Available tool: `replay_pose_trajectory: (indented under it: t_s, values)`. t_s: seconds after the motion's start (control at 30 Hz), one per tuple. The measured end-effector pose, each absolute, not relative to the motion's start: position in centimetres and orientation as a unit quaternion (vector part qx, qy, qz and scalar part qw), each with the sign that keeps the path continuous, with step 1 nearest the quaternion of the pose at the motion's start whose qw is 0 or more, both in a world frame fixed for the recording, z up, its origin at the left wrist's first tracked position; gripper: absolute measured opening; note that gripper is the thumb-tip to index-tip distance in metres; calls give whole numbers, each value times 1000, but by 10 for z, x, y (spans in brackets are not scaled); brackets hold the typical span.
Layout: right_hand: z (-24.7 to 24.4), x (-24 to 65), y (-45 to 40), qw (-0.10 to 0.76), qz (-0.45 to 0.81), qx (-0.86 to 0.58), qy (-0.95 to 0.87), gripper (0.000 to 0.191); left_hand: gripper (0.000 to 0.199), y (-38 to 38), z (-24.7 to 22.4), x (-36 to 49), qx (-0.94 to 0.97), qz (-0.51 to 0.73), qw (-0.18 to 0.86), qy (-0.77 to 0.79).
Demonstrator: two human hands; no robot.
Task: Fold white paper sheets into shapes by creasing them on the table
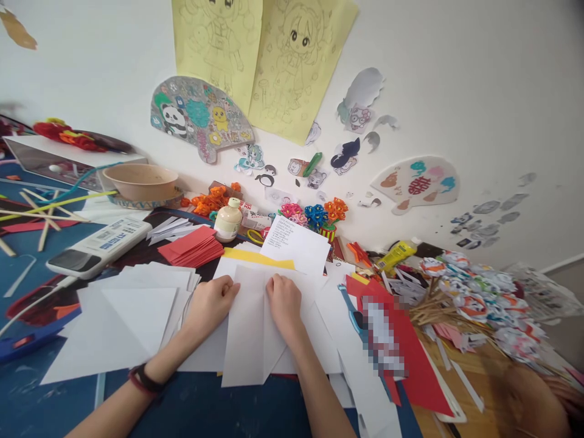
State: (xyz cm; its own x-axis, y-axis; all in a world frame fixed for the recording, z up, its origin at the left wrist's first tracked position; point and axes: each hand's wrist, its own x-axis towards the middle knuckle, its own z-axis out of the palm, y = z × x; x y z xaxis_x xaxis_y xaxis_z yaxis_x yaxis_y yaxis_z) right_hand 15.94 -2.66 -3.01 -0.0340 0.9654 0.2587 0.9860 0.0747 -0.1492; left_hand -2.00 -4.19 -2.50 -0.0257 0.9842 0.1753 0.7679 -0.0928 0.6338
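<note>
A white sheet of paper (245,340) with a lengthwise crease stands between my hands, over other white sheets. My left hand (215,302) is closed with its thumb at the paper's upper left edge. On the other side, my right hand (285,302) is curled closed over the paper just right of the crease. The fingertips of both hands are partly hidden. A dark band (146,380) circles my left wrist. Left of my hands lies a pile of folded white paper (137,316); behind it is a stack of red paper (191,245).
A glue bottle (228,220), a handwritten white sheet (295,243) and a white power bank (103,246) lie around the work area. To the right are red paper (422,365), a blue-handled cutter (352,309) and paper flowers (474,304) on sticks. A beige bowl (140,182) stands back left.
</note>
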Motion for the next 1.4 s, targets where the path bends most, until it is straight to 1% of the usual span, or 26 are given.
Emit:
replay_pose_trajectory:
  t_s: [0.3,0.5,0.73,0.87,1.0,1.07,1.17,1.4]
  values:
    - [-32,160,-26,157,-50,-678,-716,24,34,-44,-24,-19,676,295,173,653]
    - [-33,160,-26,151,-45,-684,-713,23,32,-46,-26,-21,674,298,187,650]
    - [-36,160,-23,161,-57,-681,-712,22,35,-49,-22,-23,670,295,197,652]
    - [-37,162,-29,191,-60,-661,-723,20,43,-50,-15,-24,686,244,222,648]
    - [-38,165,-41,222,-61,-638,-735,20,42,-51,-14,-24,711,196,210,642]
    - [-38,166,-46,218,-52,-641,-734,24,41,-51,-14,-25,712,190,205,644]
    - [-39,166,-48,188,-34,-653,-733,29,41,-53,-14,-25,717,184,199,642]
    - [-36,166,-48,157,-40,-653,-740,28,39,-59,-16,-26,715,180,189,649]
